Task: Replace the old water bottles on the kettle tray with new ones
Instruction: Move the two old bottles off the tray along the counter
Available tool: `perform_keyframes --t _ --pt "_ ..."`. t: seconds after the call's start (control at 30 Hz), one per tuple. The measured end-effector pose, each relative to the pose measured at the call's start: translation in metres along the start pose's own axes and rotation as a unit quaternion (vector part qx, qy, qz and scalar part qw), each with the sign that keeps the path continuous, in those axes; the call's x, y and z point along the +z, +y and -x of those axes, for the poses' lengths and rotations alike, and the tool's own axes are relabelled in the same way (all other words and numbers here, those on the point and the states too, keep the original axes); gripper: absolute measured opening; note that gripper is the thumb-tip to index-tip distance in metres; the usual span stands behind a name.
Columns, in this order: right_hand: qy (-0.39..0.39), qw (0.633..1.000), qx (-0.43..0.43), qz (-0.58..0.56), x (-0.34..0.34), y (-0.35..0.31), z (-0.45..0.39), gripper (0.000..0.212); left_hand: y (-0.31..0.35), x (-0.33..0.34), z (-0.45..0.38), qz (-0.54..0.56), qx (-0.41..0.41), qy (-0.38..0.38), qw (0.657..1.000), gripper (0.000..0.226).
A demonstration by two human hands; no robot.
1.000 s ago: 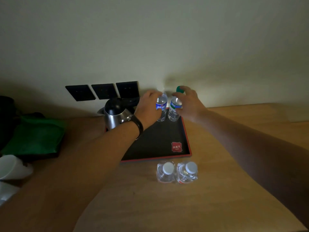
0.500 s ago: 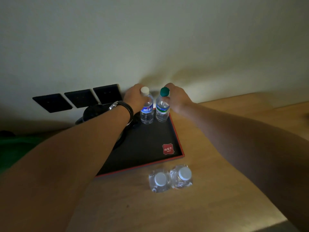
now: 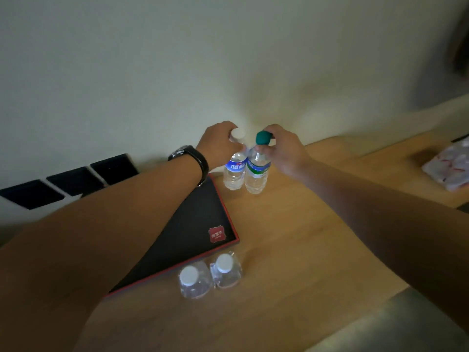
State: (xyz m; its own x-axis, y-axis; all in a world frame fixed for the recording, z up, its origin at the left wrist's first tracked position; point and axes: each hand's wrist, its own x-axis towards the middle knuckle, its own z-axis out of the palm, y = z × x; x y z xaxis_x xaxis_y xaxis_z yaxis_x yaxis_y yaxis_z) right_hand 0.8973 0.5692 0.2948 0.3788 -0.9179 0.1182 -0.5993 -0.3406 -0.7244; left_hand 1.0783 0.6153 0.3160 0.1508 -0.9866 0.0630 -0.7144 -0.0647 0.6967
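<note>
Two old bottles are in your hands right now, both standing on the wooden desk [image 3: 291, 237] just past the tray's far right corner, touching each other side by side. Your left hand [image 3: 218, 146] is closed around the neck of the white-capped bottle [image 3: 234, 170] with the blue label; your right hand [image 3: 281, 151] pinches the green-capped bottle [image 3: 256, 174] just under its cap, fingers wrapped at the shoulder. Whether their bases are fully set down or a hair off the wood, I can't tell from this angle.

The black kettle tray [image 3: 203, 219] with its red rim looks bare on the part you can see — your left forearm covers much of it, and the kettle itself is out of sight. Two new bottles [image 3: 210, 275], white caps up, stand close together on the desk just beside the tray's near edge, waiting.

On handling: both old bottles look mostly full, so expect real weight for their size and a bit of slosh. Thin clear plastic like this gives under a squeeze, and smooth walls can be slippery. Holding by the neck, as you are, is likely the safest place — the collar under the cap stops the bottle sliding through your fingers, and the neck won't crumple. For the new pair, I'd take each the same way, around the neck or the ribbed shoulder, not the soft middle. They are tall for their footing, so set them down square; a tilted landing next to a neighbour could topple both.
</note>
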Motion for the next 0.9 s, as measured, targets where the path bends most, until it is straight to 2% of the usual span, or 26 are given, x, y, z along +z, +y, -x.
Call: perform_keyframes --t 0.23,0.37,0.5,0.7,0.8,0.9 --pt "0.059 0.994 0.082 0.047 -0.094 0.102 0.056 0.030 0.083 0.123 -0.011 0.063 0.026 -0.078 0.995 0.031" --pt "0.072 0.987 0.140 0.035 -0.123 0.155 0.088 0.033 0.114 0.186 -0.007 0.074 0.037 -0.116 0.990 0.026" --pt "0.095 0.980 0.175 0.024 -0.137 0.194 0.114 0.024 0.133 0.232 -0.001 0.072 0.042 -0.140 0.987 0.027" --pt "0.121 0.972 0.202 0.020 -0.143 0.221 0.134 0.034 0.143 0.264 0.007 0.100 0.010 -0.145 0.984 0.032" --pt "0.103 0.976 0.190 0.038 -0.145 0.220 0.133 0.033 0.144 0.262 0.005 0.099 0.004 -0.147 0.984 0.032" --pt "0.067 0.981 0.174 0.051 -0.145 0.211 0.129 0.045 0.144 0.254 0.005 0.095 0.002 -0.164 0.982 0.035"
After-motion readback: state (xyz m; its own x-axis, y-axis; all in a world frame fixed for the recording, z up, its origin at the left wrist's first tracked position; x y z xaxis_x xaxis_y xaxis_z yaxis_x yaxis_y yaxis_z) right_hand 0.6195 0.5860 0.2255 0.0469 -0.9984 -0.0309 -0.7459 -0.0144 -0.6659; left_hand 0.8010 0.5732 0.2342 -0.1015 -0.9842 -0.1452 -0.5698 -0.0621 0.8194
